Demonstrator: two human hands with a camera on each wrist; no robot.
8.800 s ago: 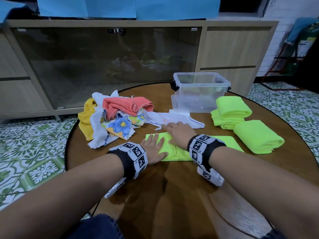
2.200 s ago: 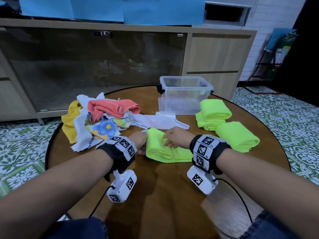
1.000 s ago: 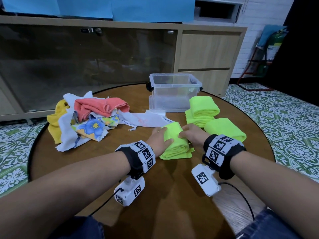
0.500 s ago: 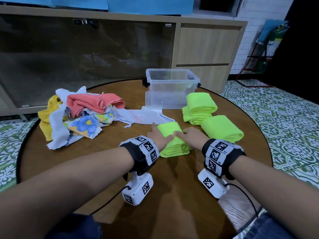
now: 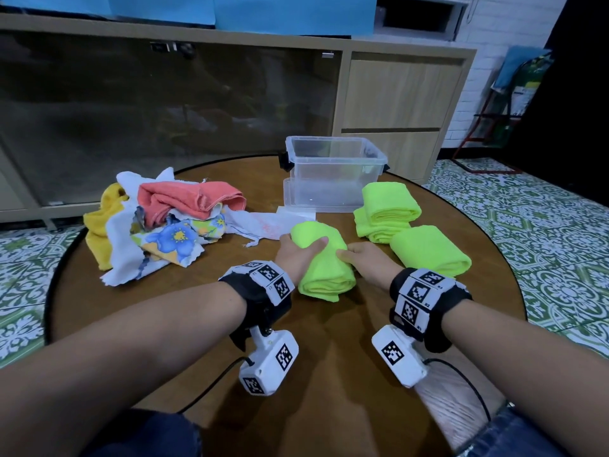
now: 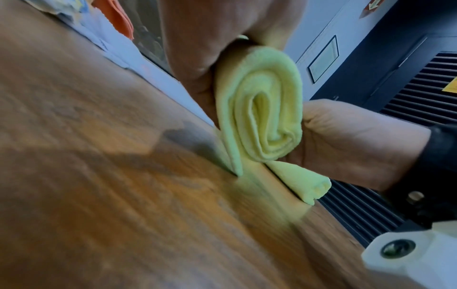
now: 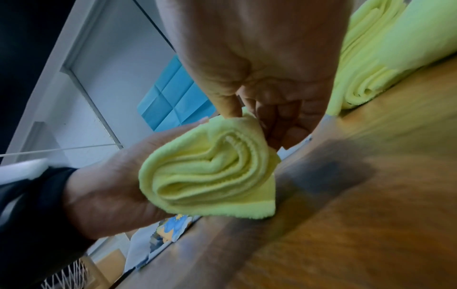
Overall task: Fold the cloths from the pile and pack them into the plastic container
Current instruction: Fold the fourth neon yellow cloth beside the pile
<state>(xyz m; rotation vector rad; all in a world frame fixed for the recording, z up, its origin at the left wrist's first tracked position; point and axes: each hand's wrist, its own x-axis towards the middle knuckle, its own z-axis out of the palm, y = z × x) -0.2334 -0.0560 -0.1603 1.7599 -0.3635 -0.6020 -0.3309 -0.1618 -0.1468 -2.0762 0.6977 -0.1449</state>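
Observation:
A neon green cloth (image 5: 324, 262), rolled into a thick bundle, sits mid-table between my hands. My left hand (image 5: 298, 252) grips its left side, thumb over the top. My right hand (image 5: 364, 260) pinches its right side. The left wrist view shows the spiral end of the green cloth (image 6: 262, 109), its loose flap touching the wood. In the right wrist view the green cloth (image 7: 210, 176) is squeezed between both palms. The clear plastic container (image 5: 334, 174) stands open behind. The pile of unfolded cloths (image 5: 158, 222) lies at the left.
Two folded green cloths (image 5: 389, 206) are stacked right of the container, and another folded green cloth (image 5: 428, 253) lies beside my right hand. A white cloth (image 5: 263, 224) trails from the pile toward the container. The round wooden table (image 5: 329, 357) is bare near me. A cabinet stands behind.
The flat green cloth has been folded and rolled into a bundle. Half a second ago my hands lay on top of it; now they grip its sides.

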